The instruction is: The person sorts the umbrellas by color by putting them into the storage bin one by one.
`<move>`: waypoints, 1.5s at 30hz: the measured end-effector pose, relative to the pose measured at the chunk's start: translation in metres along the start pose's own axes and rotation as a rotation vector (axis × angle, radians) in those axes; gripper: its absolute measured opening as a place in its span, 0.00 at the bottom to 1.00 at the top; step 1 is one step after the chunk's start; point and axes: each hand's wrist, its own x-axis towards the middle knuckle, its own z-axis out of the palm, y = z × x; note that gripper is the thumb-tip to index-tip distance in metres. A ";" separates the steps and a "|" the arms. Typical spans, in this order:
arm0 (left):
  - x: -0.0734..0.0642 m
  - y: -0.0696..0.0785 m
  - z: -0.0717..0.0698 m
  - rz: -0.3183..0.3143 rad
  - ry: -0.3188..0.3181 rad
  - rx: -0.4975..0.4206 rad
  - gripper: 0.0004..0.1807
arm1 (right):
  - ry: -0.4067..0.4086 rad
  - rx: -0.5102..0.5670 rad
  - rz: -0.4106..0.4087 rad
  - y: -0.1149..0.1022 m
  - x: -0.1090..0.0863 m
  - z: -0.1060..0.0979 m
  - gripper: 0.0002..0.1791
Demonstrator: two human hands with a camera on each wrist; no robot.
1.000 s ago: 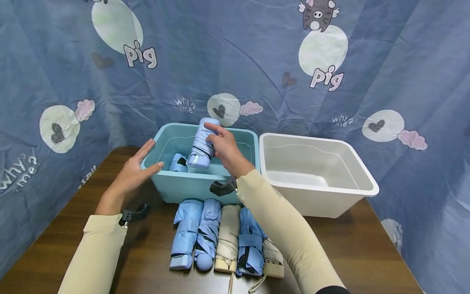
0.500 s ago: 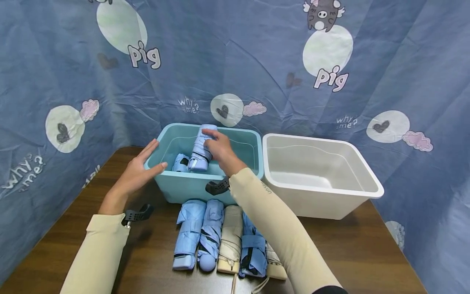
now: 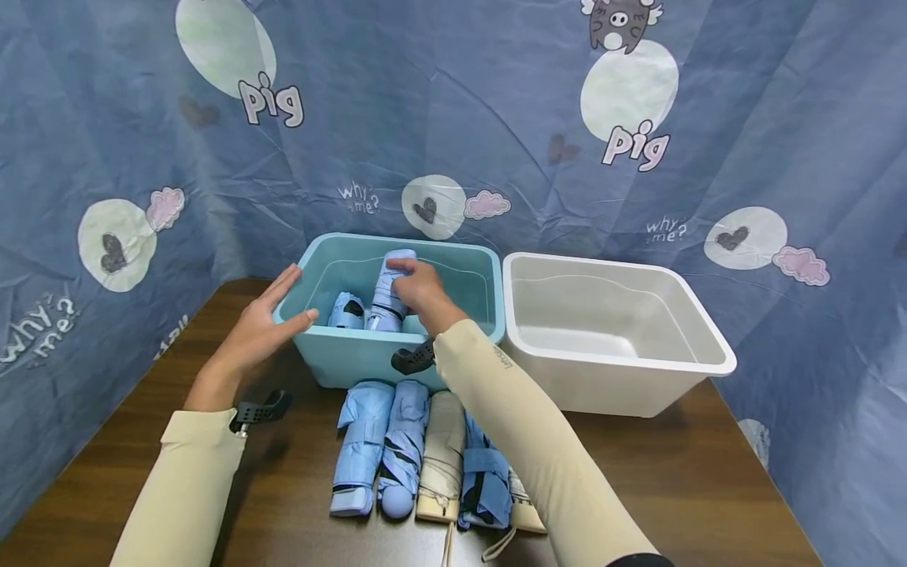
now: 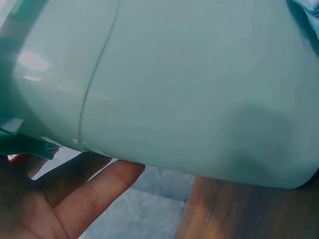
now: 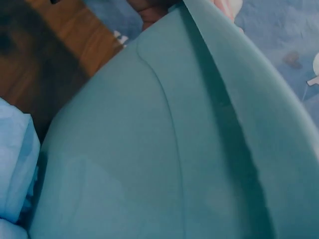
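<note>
My right hand [image 3: 423,291] reaches into the teal bin [image 3: 347,364] and grips a folded light blue umbrella [image 3: 386,303]. This umbrella leans inside with its upper end toward the back wall. To its left, a second blue umbrella [image 3: 347,311] sits low in the bin. My left hand [image 3: 258,327] is at the bin's left rim, thumb stretched along the front corner and fingers straight at the outer side. In the left wrist view, fingers [image 4: 97,201] of that hand show against the bin's wall. The right wrist view is mostly filled by the bin, hiding the held umbrella.
A white bin [image 3: 595,386] stands right beside the teal one. In front lie several folded umbrellas in a row, blue [image 3: 363,441] and beige [image 3: 441,453], on the wooden table [image 3: 659,488]. A blue patterned cloth [image 3: 496,110] hangs close behind the bins.
My right hand has lowered the light blue umbrella deeper into the teal bin, beside the other one. My left hand has stayed at the left rim.
</note>
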 end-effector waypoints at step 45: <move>0.001 -0.002 0.002 -0.014 0.011 -0.005 0.45 | -0.186 -0.065 -0.046 0.006 -0.001 0.005 0.29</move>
